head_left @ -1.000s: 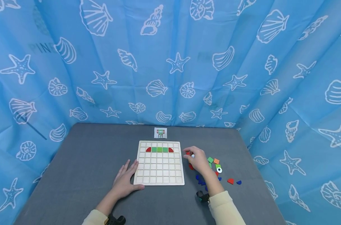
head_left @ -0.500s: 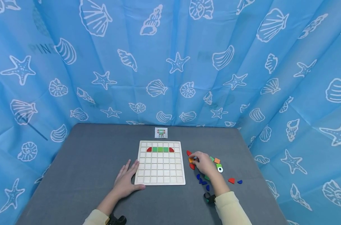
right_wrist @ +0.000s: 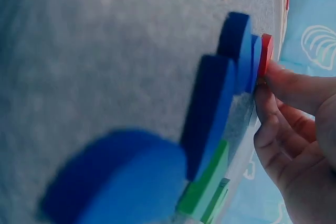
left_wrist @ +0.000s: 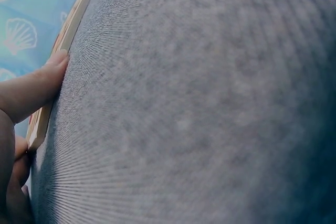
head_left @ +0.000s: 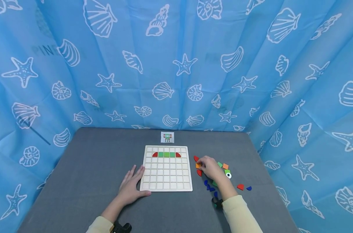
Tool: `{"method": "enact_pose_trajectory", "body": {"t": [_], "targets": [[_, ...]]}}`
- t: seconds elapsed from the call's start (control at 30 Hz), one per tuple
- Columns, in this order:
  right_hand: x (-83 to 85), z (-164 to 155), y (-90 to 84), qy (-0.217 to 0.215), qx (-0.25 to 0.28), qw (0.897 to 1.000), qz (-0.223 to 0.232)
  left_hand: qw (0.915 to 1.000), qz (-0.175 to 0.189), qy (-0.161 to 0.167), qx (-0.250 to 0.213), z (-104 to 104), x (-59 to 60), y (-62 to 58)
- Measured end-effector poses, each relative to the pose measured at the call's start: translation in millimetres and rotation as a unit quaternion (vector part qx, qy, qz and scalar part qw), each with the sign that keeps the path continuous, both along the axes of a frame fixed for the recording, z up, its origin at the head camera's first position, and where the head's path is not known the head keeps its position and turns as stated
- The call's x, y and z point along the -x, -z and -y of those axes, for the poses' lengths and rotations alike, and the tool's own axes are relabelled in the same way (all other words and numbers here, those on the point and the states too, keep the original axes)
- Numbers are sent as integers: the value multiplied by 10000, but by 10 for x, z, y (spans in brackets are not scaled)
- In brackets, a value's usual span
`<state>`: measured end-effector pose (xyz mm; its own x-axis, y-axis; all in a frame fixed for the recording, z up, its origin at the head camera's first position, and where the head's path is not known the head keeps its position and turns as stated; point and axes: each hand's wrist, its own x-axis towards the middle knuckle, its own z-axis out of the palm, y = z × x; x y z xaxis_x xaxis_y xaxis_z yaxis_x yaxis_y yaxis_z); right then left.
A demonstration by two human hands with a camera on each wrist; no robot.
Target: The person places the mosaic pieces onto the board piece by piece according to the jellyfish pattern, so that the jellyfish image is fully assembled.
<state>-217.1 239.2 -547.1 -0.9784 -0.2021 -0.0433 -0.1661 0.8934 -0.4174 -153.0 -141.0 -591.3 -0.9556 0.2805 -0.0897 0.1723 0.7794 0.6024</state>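
A pale wooden grid board [head_left: 166, 176] lies on the dark grey table, with a row of green squares [head_left: 166, 154] and a red quarter-round piece [head_left: 155, 154] at each end of it. My left hand [head_left: 131, 186] rests at the board's lower left corner, fingers spread along the left edge and thumb at the front edge. To the right of the board, my right hand [head_left: 210, 168] reaches down among loose pieces, fingers bent. Its fingertips are right at an orange square [head_left: 198, 165], between two red pieces [head_left: 199, 172]. I cannot tell whether they pinch anything.
Several blue pieces [head_left: 208, 187] lie below my right hand. Beyond it are another orange square [head_left: 225, 166], a white disc with a dark centre [head_left: 229, 175] and a red piece [head_left: 240, 187]. A small picture card [head_left: 167, 137] lies behind the board. A blue shell-print curtain [head_left: 176, 81] surrounds the table.
My right hand has moved right from beside the board's edge to the loose pieces, then stayed almost still over the last half second. My left hand keeps its place at the board.
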Motion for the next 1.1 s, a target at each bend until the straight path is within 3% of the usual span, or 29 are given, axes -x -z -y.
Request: {"method": "enact_pose_trajectory", "body": {"t": [0.33, 0.5, 0.77, 1.1], "targets": [[6, 5, -4, 14, -236, 9995, 212, 10000, 7, 42, 43, 1, 11, 24], [7, 48, -61, 14, -81, 9999, 113, 10000, 18, 11, 45, 9, 19, 48], [40, 245, -238, -264, 84, 9996, -107, 10000, 6, -32, 49, 9, 16, 41], [146, 493, -271, -584, 42, 9981, -198, 10000, 4, -40, 56, 8, 17, 42]]}}
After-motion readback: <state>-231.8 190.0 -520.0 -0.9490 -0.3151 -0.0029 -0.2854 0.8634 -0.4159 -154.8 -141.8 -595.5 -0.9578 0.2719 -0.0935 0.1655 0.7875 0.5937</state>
